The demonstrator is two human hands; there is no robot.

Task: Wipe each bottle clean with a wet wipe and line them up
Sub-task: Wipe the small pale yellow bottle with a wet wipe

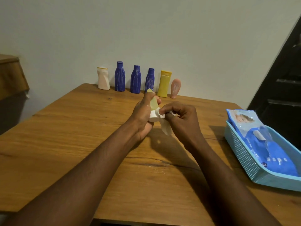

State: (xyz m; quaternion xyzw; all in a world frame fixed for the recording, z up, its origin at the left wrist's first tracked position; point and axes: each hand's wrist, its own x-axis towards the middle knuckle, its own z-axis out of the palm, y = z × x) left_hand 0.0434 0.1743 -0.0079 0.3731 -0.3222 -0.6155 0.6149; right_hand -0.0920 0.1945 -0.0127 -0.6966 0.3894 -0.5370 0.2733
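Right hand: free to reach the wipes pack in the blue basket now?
Likely not yet: the right hand pinches a wet wipe against the pale yellow bottle; otherwise bare table lies before the wipes pack.

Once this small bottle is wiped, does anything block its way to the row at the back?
Nothing visible does. Only bare table lies between the small bottle in the left hand and the row of bottles; the basket sits far right.

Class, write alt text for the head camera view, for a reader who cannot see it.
A left hand holds a small pale-green bottle while the right hand presses a wet wipe to its white cap. Six bottles stand in a row behind; a wipes pack lies in a blue basket.
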